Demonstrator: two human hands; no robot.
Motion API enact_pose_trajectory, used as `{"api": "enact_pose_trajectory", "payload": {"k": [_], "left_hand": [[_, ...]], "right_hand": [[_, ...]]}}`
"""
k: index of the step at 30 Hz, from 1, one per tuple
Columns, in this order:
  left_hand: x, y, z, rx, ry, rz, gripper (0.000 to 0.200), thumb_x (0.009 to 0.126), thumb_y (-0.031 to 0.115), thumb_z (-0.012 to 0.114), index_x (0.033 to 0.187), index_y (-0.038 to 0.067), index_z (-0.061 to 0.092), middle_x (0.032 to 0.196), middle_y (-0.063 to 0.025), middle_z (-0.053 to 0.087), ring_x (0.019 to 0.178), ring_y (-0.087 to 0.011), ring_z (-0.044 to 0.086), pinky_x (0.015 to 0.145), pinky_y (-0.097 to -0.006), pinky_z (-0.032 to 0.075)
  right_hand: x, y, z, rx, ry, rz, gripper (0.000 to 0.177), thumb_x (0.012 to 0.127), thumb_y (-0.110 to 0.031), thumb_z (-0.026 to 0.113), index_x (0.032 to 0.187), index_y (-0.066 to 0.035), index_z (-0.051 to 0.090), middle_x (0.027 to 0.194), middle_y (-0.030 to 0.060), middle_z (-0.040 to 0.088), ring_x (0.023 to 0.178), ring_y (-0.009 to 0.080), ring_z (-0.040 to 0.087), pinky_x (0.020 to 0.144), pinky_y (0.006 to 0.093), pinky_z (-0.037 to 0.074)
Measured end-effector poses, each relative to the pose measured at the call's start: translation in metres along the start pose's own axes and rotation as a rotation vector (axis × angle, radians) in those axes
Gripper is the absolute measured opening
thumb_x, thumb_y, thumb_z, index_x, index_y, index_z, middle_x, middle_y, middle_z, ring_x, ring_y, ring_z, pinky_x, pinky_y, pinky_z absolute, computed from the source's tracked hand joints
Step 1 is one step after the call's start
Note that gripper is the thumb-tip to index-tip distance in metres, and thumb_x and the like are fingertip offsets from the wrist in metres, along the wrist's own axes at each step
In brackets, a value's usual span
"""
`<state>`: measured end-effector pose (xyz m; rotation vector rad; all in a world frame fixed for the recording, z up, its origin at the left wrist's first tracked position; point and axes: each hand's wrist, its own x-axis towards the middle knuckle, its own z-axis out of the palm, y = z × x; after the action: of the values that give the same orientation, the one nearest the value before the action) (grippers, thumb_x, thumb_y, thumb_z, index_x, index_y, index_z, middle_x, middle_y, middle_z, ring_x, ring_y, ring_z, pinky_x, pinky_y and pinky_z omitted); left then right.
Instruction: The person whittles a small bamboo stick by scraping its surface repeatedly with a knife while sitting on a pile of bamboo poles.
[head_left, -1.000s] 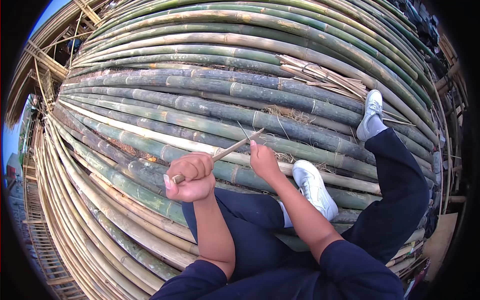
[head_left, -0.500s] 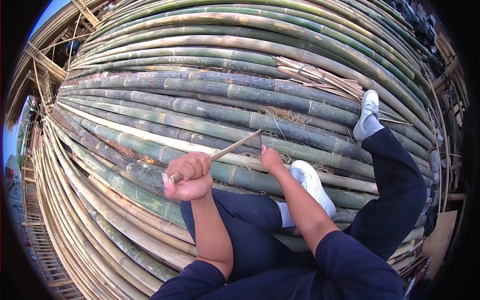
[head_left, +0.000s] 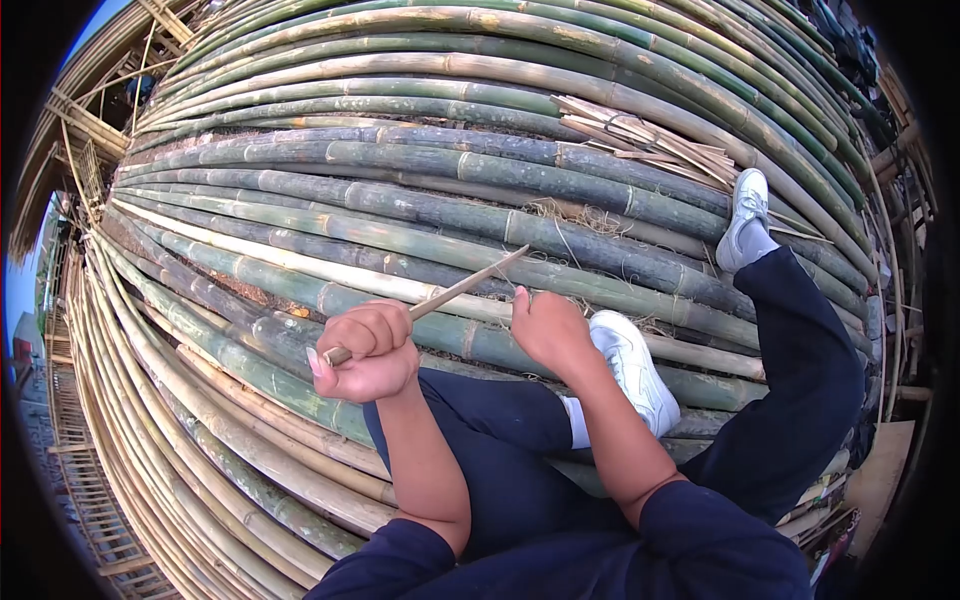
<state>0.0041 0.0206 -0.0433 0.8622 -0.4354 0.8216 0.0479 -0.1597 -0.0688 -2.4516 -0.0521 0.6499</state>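
Note:
My left hand is closed in a fist around a thin bamboo strip. A short butt of the strip shows past the thumb, and its long end slants up and away to the right. Close to the far half of the strip is my right hand, with its fingers curled and the back of the hand toward me. Something thin and small shows at its fingertips beside the strip, too small to name. Beneath both hands lie thick green bamboo poles.
A tied bundle of split bamboo sticks lies on the poles ahead. Fibrous shavings are scattered nearby. My white shoes rest on the poles. Thinner pale poles run along the left, and a bamboo structure stands at far left.
My right hand has turned at the wrist, showing more of its back, and shifted slightly toward me. The strip's far end sits a little higher. My left hand keeps its grip.

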Motion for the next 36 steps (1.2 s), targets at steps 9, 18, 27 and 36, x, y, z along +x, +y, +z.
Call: {"api": "enact_pose_trajectory", "payload": {"k": [9, 18, 27, 36], "left_hand": [[-0.002, 0.000, 0.007, 0.016, -0.009, -0.013, 0.053, 0.090, 0.044, 0.039, 0.053, 0.010, 0.022, 0.042, 0.0004, 0.019, 0.034, -0.0121, 0.016, 0.035, -0.0289, 0.013], [-0.008, 0.000, 0.020, 0.040, -0.093, -0.001, 0.054, 0.091, 0.044, 0.039, 0.053, 0.009, 0.023, 0.042, -0.0004, 0.021, 0.033, -0.0122, 0.017, 0.035, -0.0284, 0.015], [-0.009, -0.003, 0.031, 0.066, -0.146, -0.022, 0.057, 0.092, 0.045, 0.041, 0.053, 0.008, 0.025, 0.042, -0.0009, 0.022, 0.033, -0.0131, 0.019, 0.036, -0.0288, 0.015], [-0.010, -0.006, 0.039, 0.076, -0.151, -0.012, 0.057, 0.092, 0.046, 0.041, 0.052, 0.008, 0.025, 0.042, -0.0011, 0.023, 0.032, -0.0133, 0.020, 0.035, -0.0288, 0.016]], "right_hand": [[-0.065, -0.049, -0.014, 0.175, -0.038, -0.380, 0.056, 0.102, -0.029, 0.041, 0.065, 0.007, 0.062, 0.063, 0.0311, 0.059, 0.062, 0.0493, 0.060, 0.063, 0.0536, 0.050], [-0.014, -0.035, 0.010, 0.191, 0.057, -0.342, 0.053, 0.102, -0.027, 0.044, 0.067, 0.008, 0.063, 0.064, 0.0321, 0.060, 0.064, 0.0497, 0.061, 0.063, 0.0543, 0.050], [-0.021, -0.030, 0.007, 0.230, 0.103, -0.332, 0.053, 0.101, -0.027, 0.044, 0.065, 0.008, 0.062, 0.065, 0.0341, 0.059, 0.064, 0.0513, 0.061, 0.066, 0.0553, 0.051], [-0.024, -0.032, 0.002, 0.291, 0.046, -0.291, 0.057, 0.103, -0.029, 0.041, 0.068, 0.011, 0.061, 0.066, 0.0353, 0.056, 0.068, 0.0527, 0.058, 0.068, 0.0543, 0.047]]}}
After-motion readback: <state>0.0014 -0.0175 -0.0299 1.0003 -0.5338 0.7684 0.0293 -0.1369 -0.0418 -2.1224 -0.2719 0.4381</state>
